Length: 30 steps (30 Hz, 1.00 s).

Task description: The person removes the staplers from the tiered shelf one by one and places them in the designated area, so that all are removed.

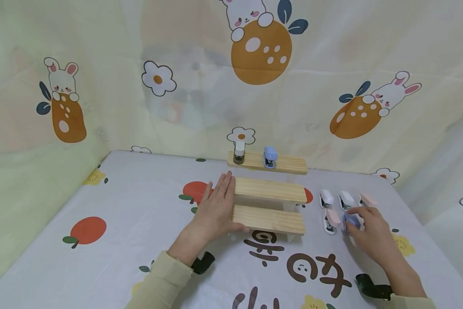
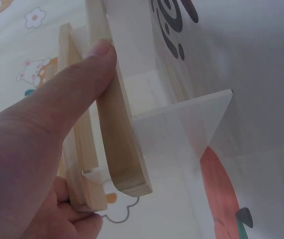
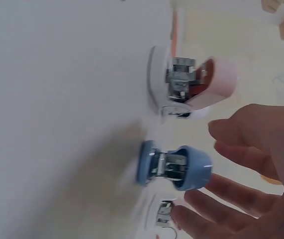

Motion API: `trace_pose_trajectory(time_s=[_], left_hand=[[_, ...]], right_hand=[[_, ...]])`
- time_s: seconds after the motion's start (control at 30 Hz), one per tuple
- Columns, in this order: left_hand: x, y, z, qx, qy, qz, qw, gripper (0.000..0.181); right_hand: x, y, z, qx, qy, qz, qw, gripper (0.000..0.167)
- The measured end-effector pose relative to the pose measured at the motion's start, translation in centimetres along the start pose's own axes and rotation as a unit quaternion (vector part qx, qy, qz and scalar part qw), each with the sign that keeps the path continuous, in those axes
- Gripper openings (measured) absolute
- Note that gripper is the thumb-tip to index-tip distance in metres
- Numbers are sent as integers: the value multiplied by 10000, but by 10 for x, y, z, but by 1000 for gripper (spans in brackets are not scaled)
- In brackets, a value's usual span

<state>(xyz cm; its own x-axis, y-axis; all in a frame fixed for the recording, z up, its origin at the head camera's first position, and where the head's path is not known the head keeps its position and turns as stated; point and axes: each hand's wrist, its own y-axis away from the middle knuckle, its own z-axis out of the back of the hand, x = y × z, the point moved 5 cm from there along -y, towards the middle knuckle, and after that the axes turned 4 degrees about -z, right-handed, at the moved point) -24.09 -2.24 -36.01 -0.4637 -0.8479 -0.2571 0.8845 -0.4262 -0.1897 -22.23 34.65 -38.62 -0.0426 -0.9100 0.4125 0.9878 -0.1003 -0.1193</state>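
My left hand lies along the left end of a wooden step shelf. Its fingers stretch forward beside the planks, and in the left wrist view its thumb touches the front plank. On the right, my right hand reaches over a blue mini stapler, thumb and fingers spread about it. In the right wrist view, the thumb stands apart from this stapler; fingertip contact is unclear. A pink stapler stands just left of it.
Two white staplers and another pink stapler form the row behind. On the rear plank stand a white stapler and a light-blue stapler. A patterned curtain hangs behind the table.
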Motion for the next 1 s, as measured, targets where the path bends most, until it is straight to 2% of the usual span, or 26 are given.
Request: trace_pose_trajectory(time_s=[0.17, 0.43, 0.7, 1.0], left_hand=[[-1, 0, 1, -23, -65, -22, 10000, 134], [-1, 1, 0, -2, 7, 60, 10000, 135], [-1, 1, -1, -1, -11, 51, 10000, 135], [-2, 2, 2, -44, 7, -8, 10000, 134]], right_hand=[[9, 1, 10, -309, -88, 110, 9994, 31], [31, 0, 23, -743, -251, 602, 9951, 27], [55, -3, 38, -934, -267, 835, 9918, 27], [88, -6, 47, -1164, -336, 1235, 9849, 29]])
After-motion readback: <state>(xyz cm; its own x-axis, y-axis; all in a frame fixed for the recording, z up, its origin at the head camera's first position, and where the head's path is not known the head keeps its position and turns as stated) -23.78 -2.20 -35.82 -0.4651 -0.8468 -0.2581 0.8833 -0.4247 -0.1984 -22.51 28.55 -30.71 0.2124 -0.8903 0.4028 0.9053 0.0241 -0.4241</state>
